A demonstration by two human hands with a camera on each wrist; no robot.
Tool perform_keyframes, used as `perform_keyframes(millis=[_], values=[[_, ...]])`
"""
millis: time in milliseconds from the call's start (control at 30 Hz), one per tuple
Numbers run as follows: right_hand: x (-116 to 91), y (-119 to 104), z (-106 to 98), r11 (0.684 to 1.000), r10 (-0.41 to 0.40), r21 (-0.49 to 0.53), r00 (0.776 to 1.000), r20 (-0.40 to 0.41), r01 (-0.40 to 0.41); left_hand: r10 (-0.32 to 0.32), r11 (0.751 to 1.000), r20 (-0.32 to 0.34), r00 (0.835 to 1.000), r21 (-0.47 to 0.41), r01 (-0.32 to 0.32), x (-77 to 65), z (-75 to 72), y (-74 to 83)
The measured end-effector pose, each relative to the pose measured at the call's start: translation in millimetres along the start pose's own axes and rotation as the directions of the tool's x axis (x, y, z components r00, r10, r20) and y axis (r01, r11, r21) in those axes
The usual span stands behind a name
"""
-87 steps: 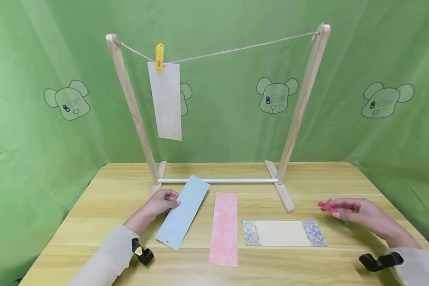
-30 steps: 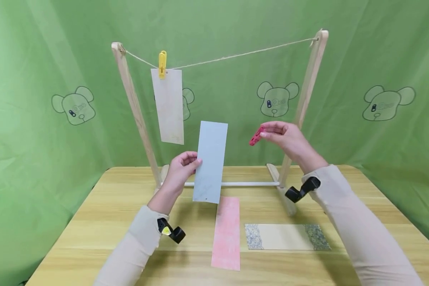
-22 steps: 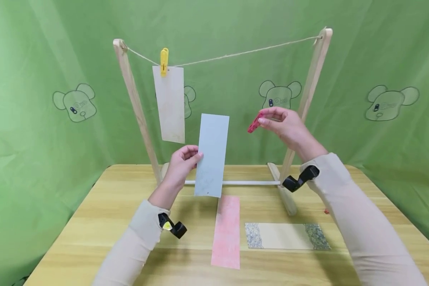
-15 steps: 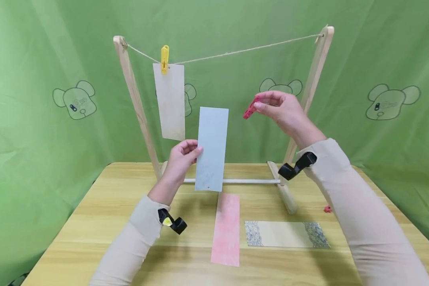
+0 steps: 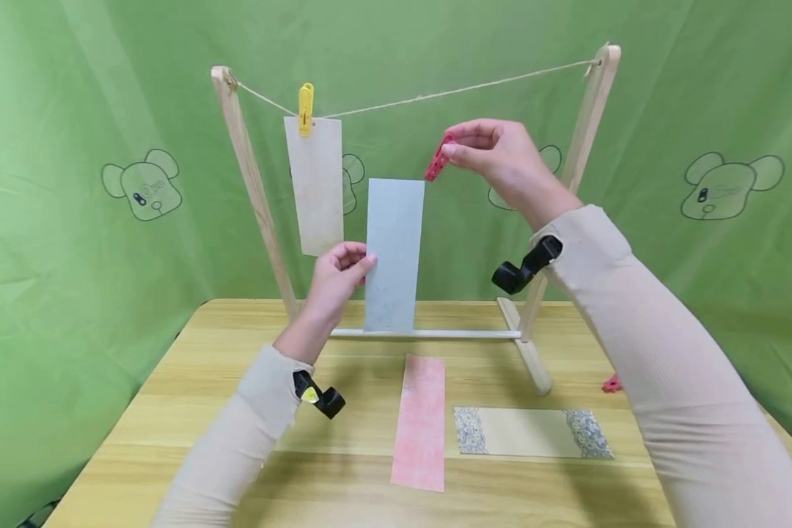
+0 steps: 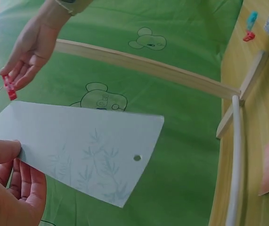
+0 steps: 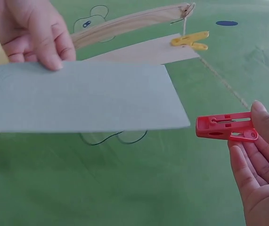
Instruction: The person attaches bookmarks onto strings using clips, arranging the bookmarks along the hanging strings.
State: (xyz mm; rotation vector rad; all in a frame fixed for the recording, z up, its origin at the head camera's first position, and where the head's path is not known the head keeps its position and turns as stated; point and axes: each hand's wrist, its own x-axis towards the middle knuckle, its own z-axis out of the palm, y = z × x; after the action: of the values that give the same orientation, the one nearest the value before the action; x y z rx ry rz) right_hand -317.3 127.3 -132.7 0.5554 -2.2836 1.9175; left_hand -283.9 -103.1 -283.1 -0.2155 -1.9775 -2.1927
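Observation:
My left hand point(image 5: 339, 284) pinches the left edge of a pale blue paper card point(image 5: 394, 249), held upright below the string point(image 5: 462, 89). In the left wrist view the card point(image 6: 92, 150) shows a faint bamboo print and a punched hole near its lower end. My right hand point(image 5: 501, 158) pinches a red clothespin point(image 5: 438, 158) beside the card's top right corner. Seen from the right wrist, the clothespin point(image 7: 226, 126) points its nose at the card's end, a small gap apart. A yellow clothespin point(image 5: 306, 110) fastens a whitish card point(image 5: 314, 187) to the string at the left.
The string spans a wooden frame with a left post point(image 5: 254, 194), a right post point(image 5: 590, 117) and a white crossbar point(image 5: 465, 334). On the table point(image 5: 191, 411) lie a pink card point(image 5: 419, 425), a cream card with blue patterned ends point(image 5: 528, 431) and another red clothespin point(image 5: 611, 383).
The left hand has lifted the blue card from the table and turned it upright. The right hand has carried the red clothespin up and leftward to the card's top corner.

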Motion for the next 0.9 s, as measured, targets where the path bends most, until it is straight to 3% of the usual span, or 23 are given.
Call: perform_keyframes(millis=[167,433,700,900], values=[[7,-15,7,0.997,-0.04,0.071,0.999,0.008,0.039,0.008,1.0,-0.003,1.0,0.005,-0.008,3.7,1.1,4.3],[16,-36,13,0.992,-0.094,0.083,0.996,0.002,0.093,0.002,1.0,-0.006,1.0,0.004,-0.002,9.2,3.6,10.9],[24,-52,22,0.975,-0.161,0.143,0.985,-0.063,0.168,0.018,1.0,-0.04,0.999,-0.009,-0.019,16.9,7.5,17.3],[28,-61,28,0.967,-0.23,0.089,0.967,-0.11,0.24,0.017,1.0,-0.065,0.998,-0.025,-0.018,19.9,9.3,22.1]])
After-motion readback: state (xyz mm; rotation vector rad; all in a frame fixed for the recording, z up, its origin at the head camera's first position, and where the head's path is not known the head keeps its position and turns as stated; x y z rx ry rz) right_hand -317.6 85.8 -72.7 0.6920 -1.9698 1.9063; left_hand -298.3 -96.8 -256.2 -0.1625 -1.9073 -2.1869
